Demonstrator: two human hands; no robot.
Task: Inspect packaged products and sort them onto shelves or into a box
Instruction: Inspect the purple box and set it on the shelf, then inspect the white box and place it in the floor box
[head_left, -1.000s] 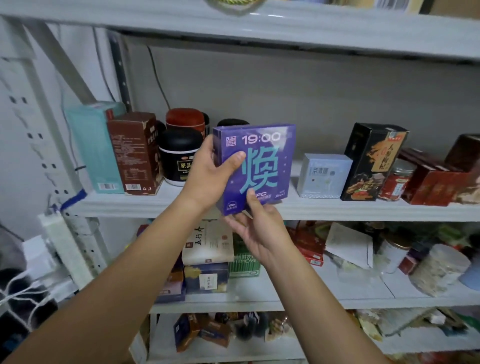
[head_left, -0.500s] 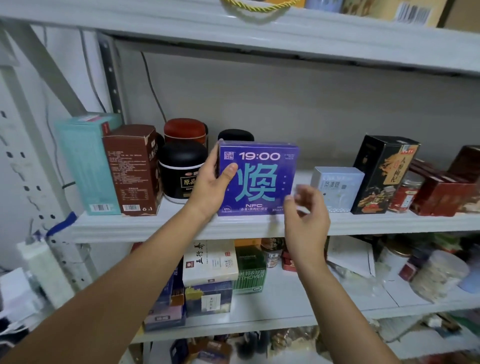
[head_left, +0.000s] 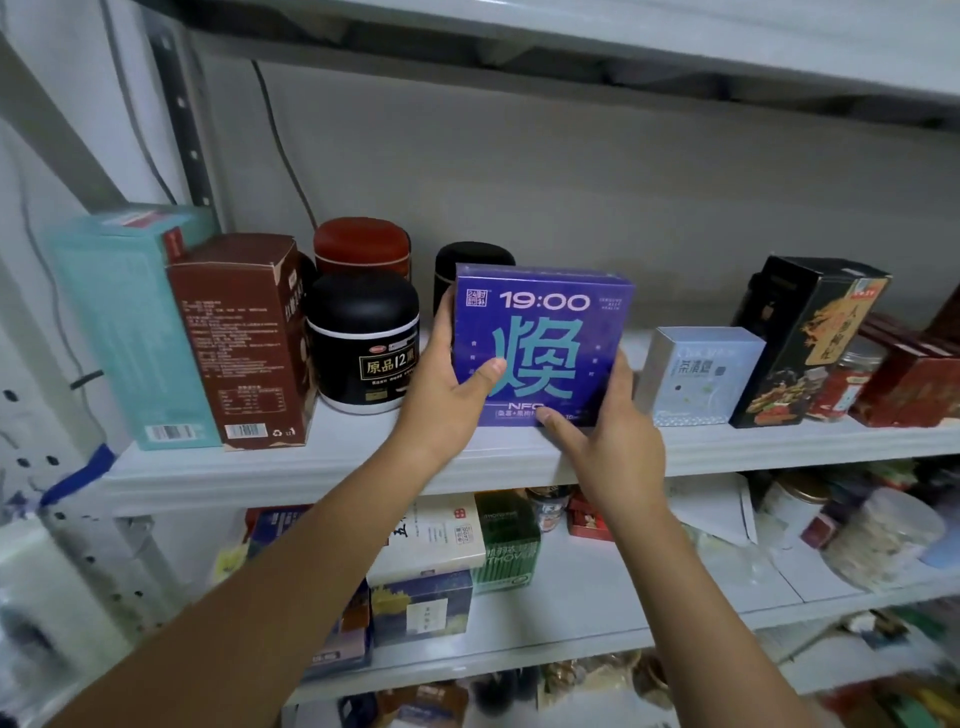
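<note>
Just to the right of the black jar (head_left: 363, 343), the purple box (head_left: 540, 343) now stands upright on the white shelf board (head_left: 260, 473), front face toward you. A second ago you held it tilted in the air before the shelf; half a second ago only your left hand was on it; the right has since closed in on the lower corner farthest from the jar. Finding: the box is down and squared, so I judge this item sorted to the shelf, with only the release outstanding. Whether its base sits fully flat I cannot tell, since your right hand covers that corner.

Your left hand (head_left: 441, 395) grips the edge nearest the jar; thumb pressed on the printed front, the other fingers wrapped round the side and mostly hidden. Your right hand (head_left: 613, 436) clasps the far lower corner; thumb laid along the bottom front edge, fingers held together up the side.

Materials: the purple box is a flat, square-faced card pack with crisp corners, film-wrapped to judge by its sheen; teal character and white "19:00" on the front. The jar is a squat cylinder; domed matt lid, glossy gold-lettered label. A pale blue box (head_left: 696, 374), beyond the purple box from the jar, is a small cuboid with a silvery side; it stands close beside your right fingers, contact not confirmed.
</note>
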